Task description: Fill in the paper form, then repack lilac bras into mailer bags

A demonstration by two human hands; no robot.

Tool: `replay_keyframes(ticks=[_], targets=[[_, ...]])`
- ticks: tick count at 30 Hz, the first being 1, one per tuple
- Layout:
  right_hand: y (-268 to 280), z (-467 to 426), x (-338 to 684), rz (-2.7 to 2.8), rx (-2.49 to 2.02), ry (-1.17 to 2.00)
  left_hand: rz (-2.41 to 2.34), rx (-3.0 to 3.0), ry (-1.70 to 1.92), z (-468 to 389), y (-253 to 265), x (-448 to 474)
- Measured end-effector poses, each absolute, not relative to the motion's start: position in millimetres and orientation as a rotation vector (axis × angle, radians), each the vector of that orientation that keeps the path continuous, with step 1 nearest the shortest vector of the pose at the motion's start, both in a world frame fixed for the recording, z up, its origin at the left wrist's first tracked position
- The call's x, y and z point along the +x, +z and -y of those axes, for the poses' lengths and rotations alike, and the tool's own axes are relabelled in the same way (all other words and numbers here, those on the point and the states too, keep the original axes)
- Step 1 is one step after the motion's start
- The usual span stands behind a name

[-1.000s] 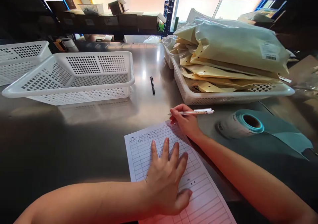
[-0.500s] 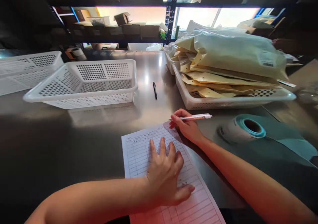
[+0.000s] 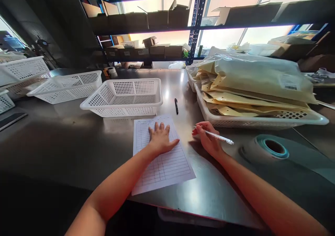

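A: Now, entry for this moment. Left hand [image 3: 160, 138] lies palm down on the printed form [image 3: 161, 152], fingers together and flat, thumb splayed out to the right. I judge it pins the sheet so it cannot slide on the smooth steel table [image 3: 78, 145].

B: Where does the form lie?

A: Near the table's front edge, just in front of the empty white basket [image 3: 123, 97], its upper half under the hand.

B: Right hand?

A: Right hand [image 3: 206, 138] rests on the table just right of the form, fingers clamped on a white pen [image 3: 217, 136] in a writing grip. The tip points left, off the paper and close to its right edge; the barrel slants down to the right.

B: Surroundings?

A: A black pen [image 3: 176, 105] lies loose beyond the form, between the empty basket and a full one. That full basket [image 3: 261, 121] holds stacked yellow bagged packets [image 3: 256, 86], within the right arm's reach. A label roll [image 3: 272, 148] lies on its side further right. More empty baskets [image 3: 62, 86] stand to the left.
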State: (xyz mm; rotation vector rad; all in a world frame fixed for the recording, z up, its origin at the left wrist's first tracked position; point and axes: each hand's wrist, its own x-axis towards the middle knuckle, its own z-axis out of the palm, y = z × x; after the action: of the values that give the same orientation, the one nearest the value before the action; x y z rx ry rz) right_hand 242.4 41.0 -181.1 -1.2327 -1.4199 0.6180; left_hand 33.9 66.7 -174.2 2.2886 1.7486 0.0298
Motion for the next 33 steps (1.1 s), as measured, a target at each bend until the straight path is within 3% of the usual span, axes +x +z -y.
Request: replay_keyframes(ticks=[5,9,12,16,26,29,33], targets=[[-150,-48,218,1.668,-1.216,0.335,-1.819,2.239,0.066,-77,-183,35],[-119,-110,179,2.103,-1.012,-0.085,-1.824,2.241,0.143,-81,-189,37],[-106,-167,147,2.366,-0.796,-0.187,-1.839,2.223,0.235,-82,-194,36],[-103,-206,118,2.548,-0.711,-0.039,-1.834,2.22,0.338,-80,-197,34],[-109,-193,100,2.466,-0.639,0.577,-1.781,2.151,0.25,-77,-186,38],[-105,-187,114,2.152,-0.811,0.731,-1.755,2.095,0.324,-77,-182,36],[-103,-146,141,1.659,-1.267,0.603,-1.73,2.005,0.4,-76,-169,29]])
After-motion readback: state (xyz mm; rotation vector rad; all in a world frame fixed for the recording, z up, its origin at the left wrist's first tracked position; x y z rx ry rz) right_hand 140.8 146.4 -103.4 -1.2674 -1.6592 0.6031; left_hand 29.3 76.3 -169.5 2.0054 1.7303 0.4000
